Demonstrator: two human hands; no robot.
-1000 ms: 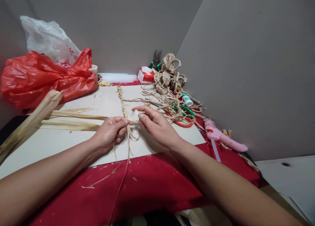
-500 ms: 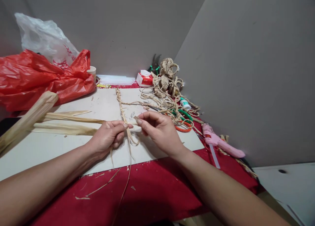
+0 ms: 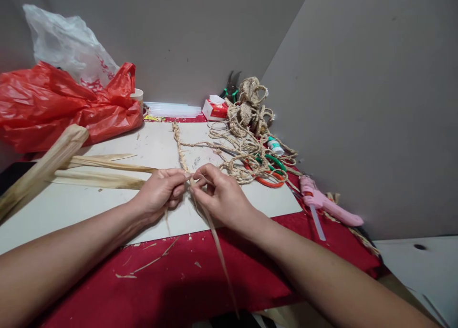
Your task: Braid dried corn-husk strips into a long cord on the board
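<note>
Basically the straw braid [image 3: 177, 139] stretches away toward 11 o'clock, near end pinched in the left hand [image 3: 161, 190]. The right hand [image 3: 222, 197] sits just beside it at 4 o'clock, pinching a strand [image 3: 217, 242].

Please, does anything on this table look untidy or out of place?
Loose pale scraps litter the red cloth before the white board, like unswept waste. The braided cord looks tangled, its loops partly covering an orange handle and a green handle.

fingers [image 3: 210, 171] bare, wrists [image 3: 258, 223] bare; forearms [image 3: 89, 232] bare too, smooth, tapering.
</note>
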